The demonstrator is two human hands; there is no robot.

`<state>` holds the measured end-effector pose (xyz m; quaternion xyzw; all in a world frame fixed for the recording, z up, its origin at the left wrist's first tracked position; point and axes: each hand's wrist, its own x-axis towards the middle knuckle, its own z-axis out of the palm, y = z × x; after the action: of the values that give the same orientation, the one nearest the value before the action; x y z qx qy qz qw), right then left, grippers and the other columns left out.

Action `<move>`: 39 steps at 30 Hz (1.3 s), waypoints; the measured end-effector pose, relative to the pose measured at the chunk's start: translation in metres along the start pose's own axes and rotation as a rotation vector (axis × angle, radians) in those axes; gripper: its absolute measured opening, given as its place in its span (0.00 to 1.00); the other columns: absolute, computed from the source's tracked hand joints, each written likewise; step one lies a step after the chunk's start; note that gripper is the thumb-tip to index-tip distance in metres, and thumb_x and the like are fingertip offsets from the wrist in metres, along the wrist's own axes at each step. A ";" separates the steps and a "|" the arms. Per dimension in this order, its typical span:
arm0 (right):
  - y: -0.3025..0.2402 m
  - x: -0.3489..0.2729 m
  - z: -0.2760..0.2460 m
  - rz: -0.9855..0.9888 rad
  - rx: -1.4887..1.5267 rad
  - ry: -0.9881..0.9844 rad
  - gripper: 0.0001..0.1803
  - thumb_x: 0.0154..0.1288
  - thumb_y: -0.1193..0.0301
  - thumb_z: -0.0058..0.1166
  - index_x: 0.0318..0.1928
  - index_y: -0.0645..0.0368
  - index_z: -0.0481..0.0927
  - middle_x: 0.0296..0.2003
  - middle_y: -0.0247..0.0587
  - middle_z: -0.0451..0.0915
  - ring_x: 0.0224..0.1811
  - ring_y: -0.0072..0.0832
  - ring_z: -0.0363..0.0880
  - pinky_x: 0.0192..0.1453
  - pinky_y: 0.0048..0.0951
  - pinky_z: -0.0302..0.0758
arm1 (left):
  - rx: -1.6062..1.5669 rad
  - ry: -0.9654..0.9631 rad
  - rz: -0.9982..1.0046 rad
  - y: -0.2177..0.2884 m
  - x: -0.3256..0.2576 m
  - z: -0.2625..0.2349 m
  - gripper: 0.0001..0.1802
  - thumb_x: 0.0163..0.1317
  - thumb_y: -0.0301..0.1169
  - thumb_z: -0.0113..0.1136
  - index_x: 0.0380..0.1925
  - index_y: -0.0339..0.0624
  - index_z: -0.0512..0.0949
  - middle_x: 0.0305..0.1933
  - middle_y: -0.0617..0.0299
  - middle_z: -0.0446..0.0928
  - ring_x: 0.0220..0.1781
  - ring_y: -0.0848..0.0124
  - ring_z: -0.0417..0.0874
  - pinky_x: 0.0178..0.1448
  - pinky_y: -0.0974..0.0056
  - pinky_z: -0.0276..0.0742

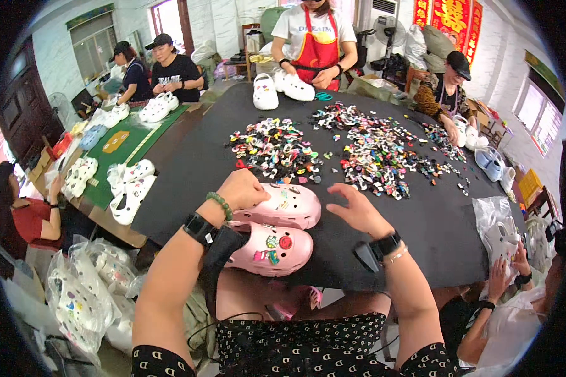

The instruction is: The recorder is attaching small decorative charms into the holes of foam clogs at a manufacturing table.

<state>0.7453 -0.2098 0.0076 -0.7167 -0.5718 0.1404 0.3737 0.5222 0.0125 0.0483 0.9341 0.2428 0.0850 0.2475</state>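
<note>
Pink clogs (pixel 305 212) lay side by side at the near edge of the black worktop (pixel 415 245), toes to my right, as I watched through the head view. My left hand (pixel 238 190) rested on the far clog, fingers curled in against its upper; I could not tell whether they were clamped on it. My right hand (pixel 363 215) hung just beyond that clog's toe, thumb and fingers apart. On the near clog I made out a round red charm (pixel 286 242). Past my hands spread a left heap of shoe charms (pixel 273 149) and a larger right heap (pixel 377 157). At the far edge, white clogs (pixel 295 87) sat near teal scissors (pixel 323 96), before a person in a red apron (pixel 319 50).
</note>
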 end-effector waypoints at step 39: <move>0.010 -0.113 0.066 0.051 -0.442 0.172 0.16 0.60 0.78 0.55 0.49 0.60 0.74 0.60 0.51 0.70 0.68 0.51 0.62 0.69 0.52 0.59 | 0.277 0.524 -0.150 -0.147 -0.153 -0.055 0.12 0.58 0.36 0.62 0.25 0.41 0.75 0.27 0.48 0.77 0.37 0.47 0.80 0.40 0.49 0.75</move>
<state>0.6765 -0.2906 -0.0698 -0.8046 -0.5364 -0.0404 0.2515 0.3140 0.0713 0.0159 0.8847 0.3759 0.2706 0.0524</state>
